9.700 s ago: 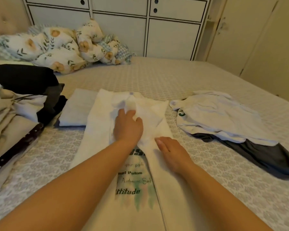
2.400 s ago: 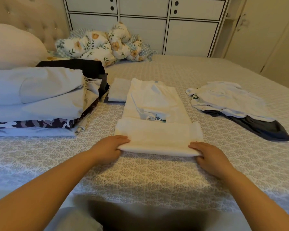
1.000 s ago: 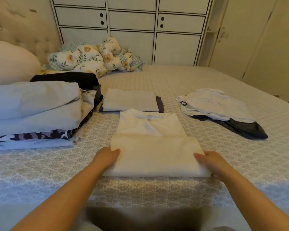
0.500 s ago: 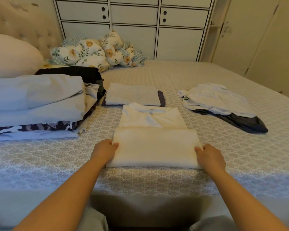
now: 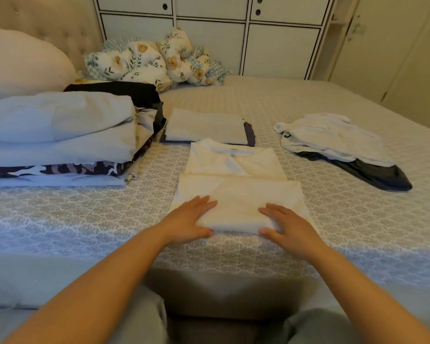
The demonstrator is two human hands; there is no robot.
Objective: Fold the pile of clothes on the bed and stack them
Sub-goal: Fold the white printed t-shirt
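Observation:
A cream white T-shirt [image 5: 236,194] lies partly folded on the bed [image 5: 358,219] right in front of me, its lower part doubled up over the body and its collar end still showing beyond. My left hand [image 5: 189,223] and my right hand [image 5: 287,228] both hold the near folded edge, fingers laid flat on top and thumbs tucked at the edge. Just behind the shirt sits a small stack of folded clothes [image 5: 204,125]. To the right lies an unfolded white garment [image 5: 333,137] over a dark one [image 5: 382,175].
A tall stack of folded clothes [image 5: 57,135] fills the left side, with a pillow [image 5: 18,63] behind it. A bunched floral blanket [image 5: 154,60] lies at the far edge before white cabinets [image 5: 233,33]. My knees show below the bed's near edge.
Both hands have slid in from the shirt's side corners to the middle of its near edge. Before that, the shirt's lower part was folded up over its body.

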